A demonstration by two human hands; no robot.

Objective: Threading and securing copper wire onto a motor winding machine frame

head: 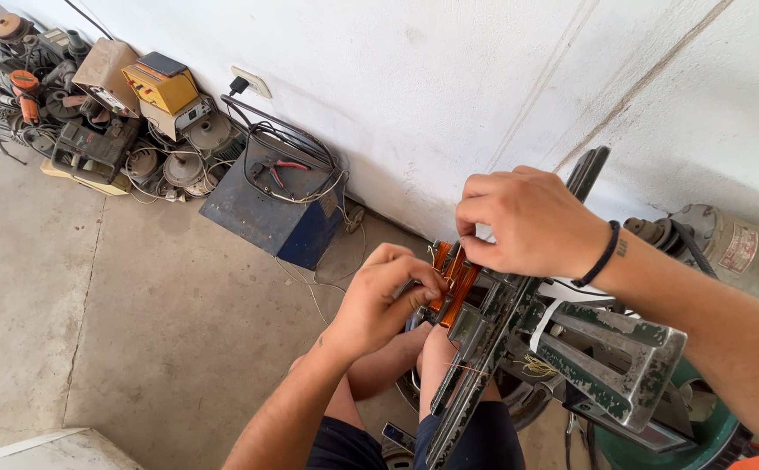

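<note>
- We are looking down at a bare concrete floor (118,296) that meets a white plastered wall (414,78).
- Along the wall sits a heap of old motors and power tools (92,113), with a blue metal box (279,204) draped in cables beside it.
- Our left hand (384,300) has its grip closed, fingers curled around the near end of an orange coil (453,283).
- Our right hand (527,222), with a black band at the wrist, pinches the coil's far side between thumb and fingertips.
- The coil sits at the end of a worn green metal frame (588,348), which rests over our knees, just beside the wall.
- A grey cylinder (736,252) lies behind the right forearm.
</note>
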